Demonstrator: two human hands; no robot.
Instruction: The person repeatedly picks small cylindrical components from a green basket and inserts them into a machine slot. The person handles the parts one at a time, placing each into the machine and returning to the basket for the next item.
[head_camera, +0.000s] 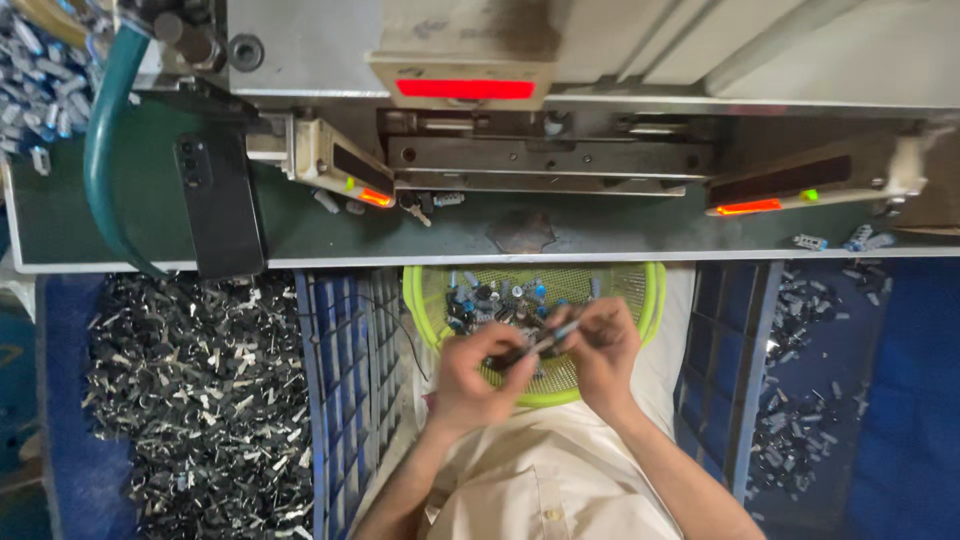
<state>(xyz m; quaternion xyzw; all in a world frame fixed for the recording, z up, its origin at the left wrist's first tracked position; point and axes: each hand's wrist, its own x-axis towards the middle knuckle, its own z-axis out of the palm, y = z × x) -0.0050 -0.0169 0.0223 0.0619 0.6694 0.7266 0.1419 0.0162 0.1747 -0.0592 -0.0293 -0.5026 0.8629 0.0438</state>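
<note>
My left hand (478, 378) and my right hand (600, 350) meet over a lime-green mesh basket (652, 290) that rests in my lap. Together they pinch a small dark and blue part (548, 338), the fingertips of both hands closed on it. The basket holds several small blue and black parts (495, 300) piled toward its far side. My forearms come up from the bottom of the view on either side of my pale shirt.
A grey machine with a red lit panel (465, 88) stands on a green bench (600, 235). A black phone (220, 205) leans at its left. Blue crates flank me: the left (345, 380) heaped with dark metal pieces (190, 390), the right (725, 380) beside scattered ones (810, 400).
</note>
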